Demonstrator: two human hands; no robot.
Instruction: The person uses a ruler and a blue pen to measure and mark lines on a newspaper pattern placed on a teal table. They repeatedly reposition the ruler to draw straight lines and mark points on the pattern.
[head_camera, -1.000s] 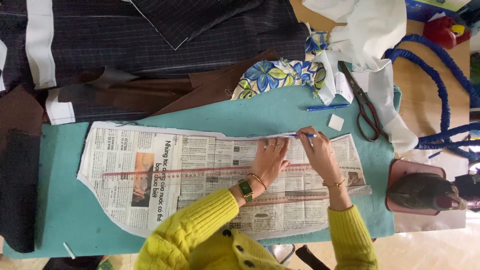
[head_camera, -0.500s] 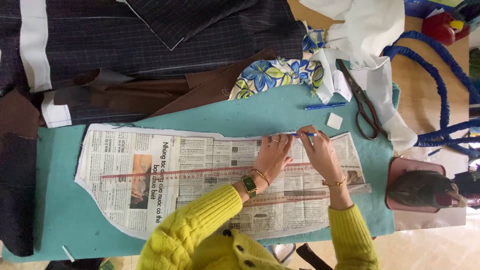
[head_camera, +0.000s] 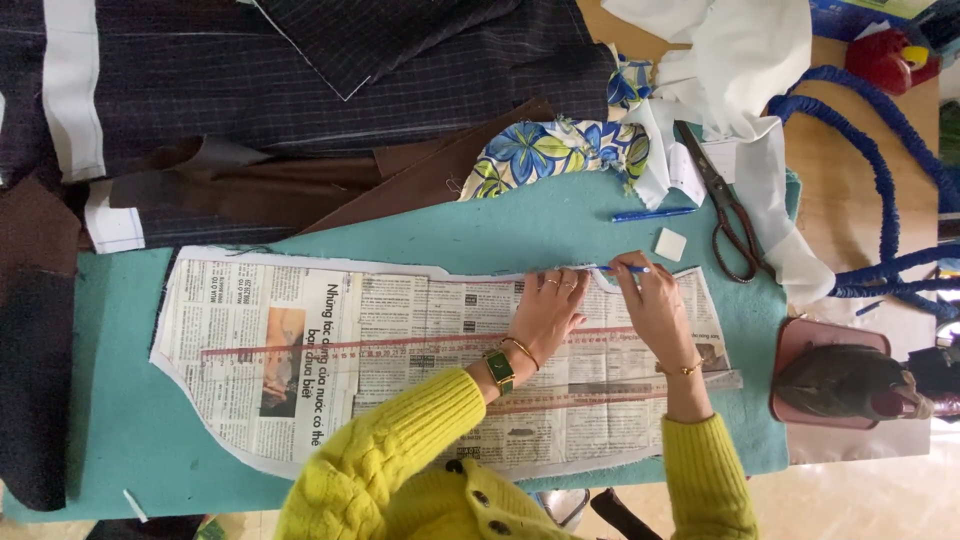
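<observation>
The newspaper pattern (head_camera: 400, 360) lies flat on the teal table cover (head_camera: 520, 230), and the left hand (head_camera: 545, 315) presses on it with fingers spread, holding nothing, probably so the paper cannot slip. Just beside those fingertips, the right hand (head_camera: 650, 305) pinches a blue pen (head_camera: 622, 268) at the paper's upper edge. Beyond the fingers lie a white chalk piece (head_camera: 670, 244), another blue pen (head_camera: 652, 214) and scissors (head_camera: 722, 205).

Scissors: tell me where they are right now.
In the head view, the scissors lie at the right end of the teal mat, partly on white cloth, just right of the spare blue pen and beyond the right hand.
</observation>
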